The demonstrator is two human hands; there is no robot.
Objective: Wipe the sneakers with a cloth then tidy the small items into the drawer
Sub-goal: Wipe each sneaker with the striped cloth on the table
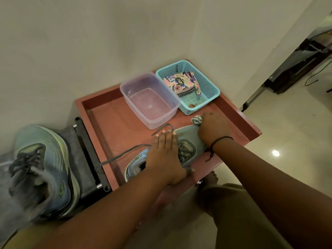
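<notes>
Cloth (196,120) mostly under right hand (213,127)

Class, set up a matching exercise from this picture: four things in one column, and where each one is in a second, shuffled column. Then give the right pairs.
Things:
1. floral pouch
2. cloth
3. clear plastic tub
4. left hand

Places:
A. pressed flat on the sneaker on the tray
B. inside the blue basket
C. bunched in the right hand
D. beside the basket, on the red tray

Pairs: 1-B, 2-C, 3-D, 4-A
</notes>
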